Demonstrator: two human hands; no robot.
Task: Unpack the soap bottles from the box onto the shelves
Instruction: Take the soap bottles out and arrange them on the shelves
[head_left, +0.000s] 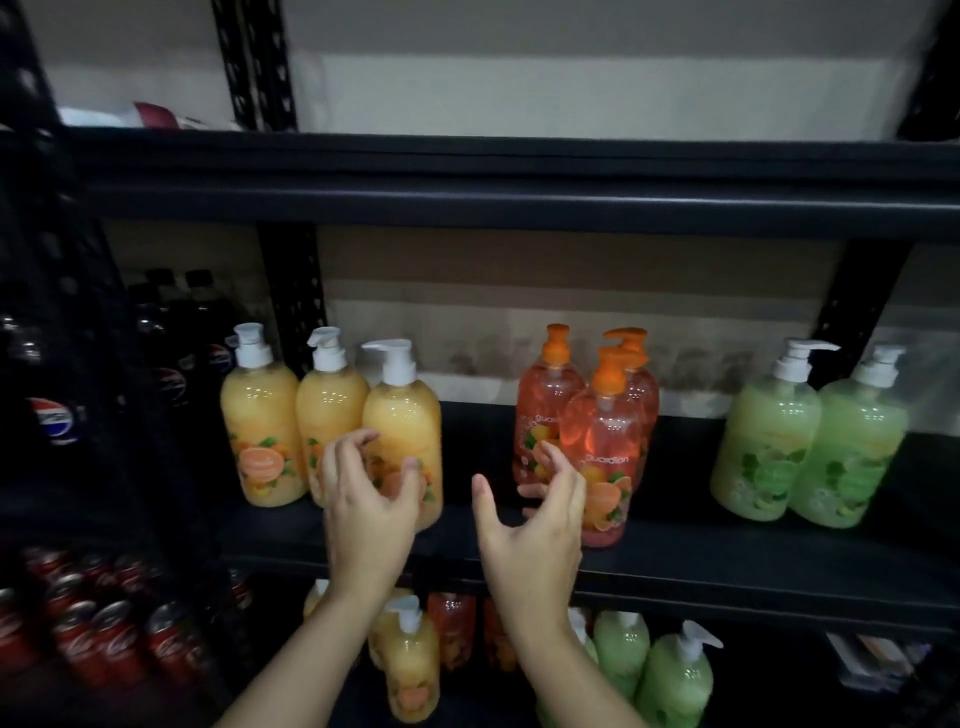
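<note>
Both hands are spread wide and empty: the left hand (371, 499) curls before the nearest yellow soap bottle (402, 415) on the middle shelf (727, 566), the right hand (535, 525) beside the front orange soap bottle (605, 441), contact unclear

Both hands reach toward the middle shelf (727, 566) with fingers spread, gripping nothing. The left hand (371, 514) is in front of the rightmost of three yellow soap bottles (402, 415) near the shelf's left end; the right hand (535, 525) is just beside the front orange soap bottle (602, 447). Two green soap bottles (810, 447) stand toward the right end.
</note>
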